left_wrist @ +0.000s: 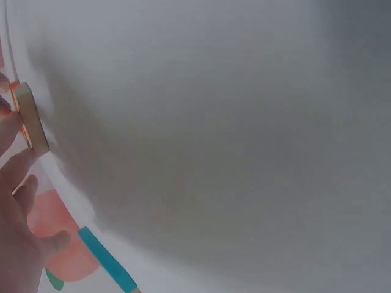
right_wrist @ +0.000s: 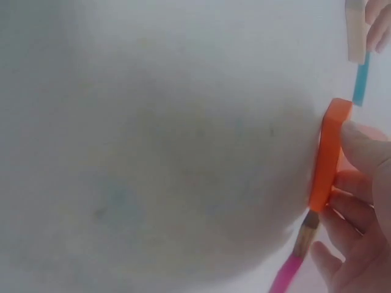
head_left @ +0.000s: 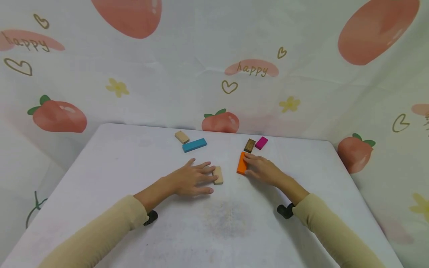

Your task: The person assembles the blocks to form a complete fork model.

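Observation:
My left hand (head_left: 192, 179), fingers spread, touches a small beige wooden block (head_left: 218, 175) with its fingertips near the middle of the table. In the left wrist view the same block (left_wrist: 32, 119) stands at the left edge against the fingers. To the right, my right hand (head_left: 264, 169) has its thumb and fingertips along the right side of an orange block (head_left: 241, 163). The right wrist view shows that orange block (right_wrist: 330, 155) on the tabletop with thumb and fingers on one side of it.
Behind the left hand, a blue block (head_left: 194, 145) lies beside another beige block (head_left: 182, 137). A dark brown block (head_left: 249, 145) and a magenta block (head_left: 261, 143) lie just beyond the orange one. A fruit-printed cloth (head_left: 187, 74) hangs behind the white table (head_left: 134, 242).

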Demonstrator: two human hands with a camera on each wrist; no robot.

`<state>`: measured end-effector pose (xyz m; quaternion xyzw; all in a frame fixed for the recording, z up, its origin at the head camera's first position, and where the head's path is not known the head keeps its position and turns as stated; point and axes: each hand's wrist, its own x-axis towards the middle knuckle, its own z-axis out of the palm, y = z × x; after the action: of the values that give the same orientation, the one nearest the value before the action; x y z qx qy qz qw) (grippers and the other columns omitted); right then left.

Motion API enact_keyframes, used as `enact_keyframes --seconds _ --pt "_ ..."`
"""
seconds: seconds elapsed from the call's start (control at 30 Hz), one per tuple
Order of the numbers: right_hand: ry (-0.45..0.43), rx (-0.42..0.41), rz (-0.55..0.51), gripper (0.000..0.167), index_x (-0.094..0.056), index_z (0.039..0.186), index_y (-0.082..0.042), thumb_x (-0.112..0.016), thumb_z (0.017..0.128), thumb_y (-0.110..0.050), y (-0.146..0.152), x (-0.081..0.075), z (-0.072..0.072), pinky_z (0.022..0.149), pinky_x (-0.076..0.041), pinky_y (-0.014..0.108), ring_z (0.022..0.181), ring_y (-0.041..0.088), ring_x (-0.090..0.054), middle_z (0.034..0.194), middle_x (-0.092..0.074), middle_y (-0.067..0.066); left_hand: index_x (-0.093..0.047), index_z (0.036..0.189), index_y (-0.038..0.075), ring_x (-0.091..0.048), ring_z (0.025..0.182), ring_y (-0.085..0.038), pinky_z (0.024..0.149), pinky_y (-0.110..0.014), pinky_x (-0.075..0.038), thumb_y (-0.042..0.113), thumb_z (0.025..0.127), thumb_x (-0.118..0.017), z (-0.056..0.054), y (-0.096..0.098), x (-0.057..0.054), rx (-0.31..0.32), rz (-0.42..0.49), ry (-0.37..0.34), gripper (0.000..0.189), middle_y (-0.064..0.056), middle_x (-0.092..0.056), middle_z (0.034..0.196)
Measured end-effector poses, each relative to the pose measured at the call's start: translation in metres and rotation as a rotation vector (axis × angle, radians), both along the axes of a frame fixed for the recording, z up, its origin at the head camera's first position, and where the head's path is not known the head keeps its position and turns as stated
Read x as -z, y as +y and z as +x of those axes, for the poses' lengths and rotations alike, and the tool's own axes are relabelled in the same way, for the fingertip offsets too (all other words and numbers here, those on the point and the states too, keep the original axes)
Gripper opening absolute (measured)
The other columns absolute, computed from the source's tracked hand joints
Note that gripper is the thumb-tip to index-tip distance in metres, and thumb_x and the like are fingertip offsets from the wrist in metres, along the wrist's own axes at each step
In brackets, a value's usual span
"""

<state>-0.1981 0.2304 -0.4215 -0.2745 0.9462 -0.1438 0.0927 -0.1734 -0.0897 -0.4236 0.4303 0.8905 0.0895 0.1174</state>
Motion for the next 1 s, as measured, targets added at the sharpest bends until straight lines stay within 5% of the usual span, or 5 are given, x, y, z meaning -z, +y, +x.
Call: enact_keyframes --seconds 0.53,1.0 --pt "-0.041 -0.085 -0.01 0.061 -0.045 0.147 0.0 -0.066 0.096 -0.027 -0.025 0.0 -0.013 0.109 -0.035 0.058 0.138 0.041 -0.042 0.156 -0.039 0.015 -0.054 0.145 0.029 -0.025 0.15 -0.024 0.114 -0.066 -0.02 0.062 0.096 -0.044 -0.002 0.025 0.001 0.129 0.007 0.003 0.059 0.001 -0.04 0.156" --pt "-0.081 -0.165 -0.075 0.059 -0.045 0.147 0.002 -0.064 0.097 -0.023 -0.033 0.0 -0.016 0.116 -0.022 0.057 0.145 0.033 -0.033 0.155 -0.039 0.017 -0.053 0.146 0.028 -0.028 0.149 -0.023 0.116 -0.062 -0.018 0.062 0.096 -0.042 -0.001 0.035 -0.002 0.155 -0.023 0.003 0.061 0.005 -0.041 0.155"
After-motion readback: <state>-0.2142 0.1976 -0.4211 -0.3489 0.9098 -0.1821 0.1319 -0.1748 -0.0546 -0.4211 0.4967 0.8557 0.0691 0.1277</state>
